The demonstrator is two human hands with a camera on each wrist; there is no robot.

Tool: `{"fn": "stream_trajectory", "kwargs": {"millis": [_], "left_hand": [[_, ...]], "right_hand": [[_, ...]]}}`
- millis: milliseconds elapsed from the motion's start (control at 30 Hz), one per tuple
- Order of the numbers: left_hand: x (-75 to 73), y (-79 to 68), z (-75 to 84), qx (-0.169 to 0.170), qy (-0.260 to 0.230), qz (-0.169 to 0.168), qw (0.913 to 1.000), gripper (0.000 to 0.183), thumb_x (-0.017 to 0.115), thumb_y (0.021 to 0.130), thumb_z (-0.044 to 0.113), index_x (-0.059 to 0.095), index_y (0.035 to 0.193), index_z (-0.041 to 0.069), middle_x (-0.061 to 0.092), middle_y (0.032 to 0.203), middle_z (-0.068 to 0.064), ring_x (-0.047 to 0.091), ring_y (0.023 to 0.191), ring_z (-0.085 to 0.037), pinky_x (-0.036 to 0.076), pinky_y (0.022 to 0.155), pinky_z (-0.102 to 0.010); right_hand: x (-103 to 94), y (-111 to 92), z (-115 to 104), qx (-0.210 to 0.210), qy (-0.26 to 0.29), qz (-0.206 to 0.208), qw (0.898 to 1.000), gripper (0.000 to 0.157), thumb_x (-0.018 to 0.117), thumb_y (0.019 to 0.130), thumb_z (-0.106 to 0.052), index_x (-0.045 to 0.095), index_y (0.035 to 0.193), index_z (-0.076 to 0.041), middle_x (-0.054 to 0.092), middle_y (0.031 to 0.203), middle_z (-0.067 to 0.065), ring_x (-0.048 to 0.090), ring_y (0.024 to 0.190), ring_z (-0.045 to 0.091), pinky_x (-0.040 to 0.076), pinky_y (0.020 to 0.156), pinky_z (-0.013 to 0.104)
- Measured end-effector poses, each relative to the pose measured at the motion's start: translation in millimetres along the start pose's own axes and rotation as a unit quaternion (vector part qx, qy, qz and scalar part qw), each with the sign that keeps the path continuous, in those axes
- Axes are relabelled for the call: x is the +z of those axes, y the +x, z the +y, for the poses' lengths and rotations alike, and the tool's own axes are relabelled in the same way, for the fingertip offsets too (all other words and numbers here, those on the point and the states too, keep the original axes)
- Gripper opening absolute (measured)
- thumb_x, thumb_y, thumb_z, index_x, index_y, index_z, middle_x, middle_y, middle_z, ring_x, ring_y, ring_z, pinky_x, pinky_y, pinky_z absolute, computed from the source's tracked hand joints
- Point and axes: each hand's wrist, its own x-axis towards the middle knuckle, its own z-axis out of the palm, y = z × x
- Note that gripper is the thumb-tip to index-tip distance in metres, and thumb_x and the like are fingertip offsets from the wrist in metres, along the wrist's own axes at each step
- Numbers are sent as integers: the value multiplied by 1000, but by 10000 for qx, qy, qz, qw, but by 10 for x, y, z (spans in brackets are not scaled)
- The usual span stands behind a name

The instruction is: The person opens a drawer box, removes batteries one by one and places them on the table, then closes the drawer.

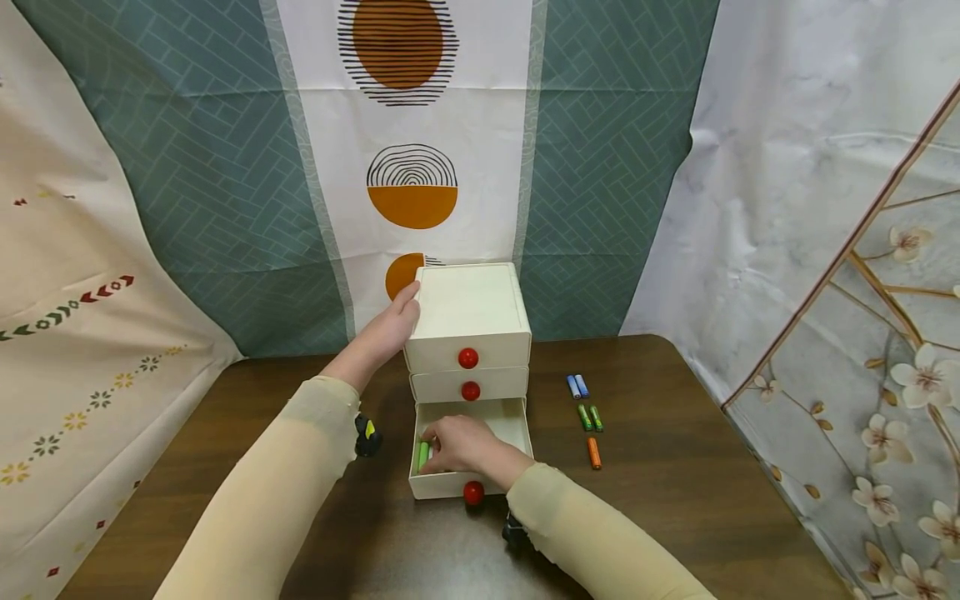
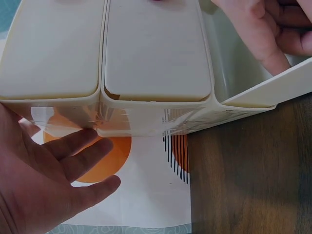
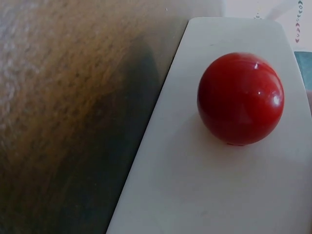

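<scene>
A small cream drawer cabinet (image 1: 471, 304) stands on the table with its bottom drawer (image 1: 517, 425) pulled out. My left hand (image 1: 393, 321) rests against the cabinet's left side; in the left wrist view its fingers (image 2: 87, 151) are spread and loosely extended. Inside the pulled-out drawer, my right hand (image 1: 465, 443) reaches to the left end, where thumb and forefinger pinch a light green battery by its ends. Green batteries (image 1: 423, 454) lie there, partly hidden by the fingers. The drawer's round red knob (image 3: 241, 99) fills much of the right wrist view.
Right of the cabinet, two blue batteries (image 1: 577, 386), two green batteries (image 1: 590, 417) and an orange battery (image 1: 594, 452) lie on the brown table (image 1: 675, 500). The upper two drawers, with red knobs (image 1: 468, 358), are closed. Patterned cloths (image 1: 615, 167) hang behind and beside the table.
</scene>
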Motion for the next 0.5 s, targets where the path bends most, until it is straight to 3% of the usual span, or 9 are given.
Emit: {"fn": "stream_trajectory", "kwargs": {"millis": [300,500], "left_hand": [[-6,2,-11,78,-1,3,10000,67,22,120,47,5,180,24,6,186,-8,9,169,-34,8,135,-60],[-2,-1,-18,88,5,-12,10000,66,22,120,47,5,180,24,6,186,-7,9,170,-34,8,135,-60]], "right_hand": [[3,0,4,-66,-59,48,9999,36,96,84,-34,85,117,-23,61,71,-19,55,70,0,43,61,21],[11,8,-3,-182,-212,35,9996,22,96,85,-35,81,97,-23,58,68,-18,54,67,2,41,58,22]]}}
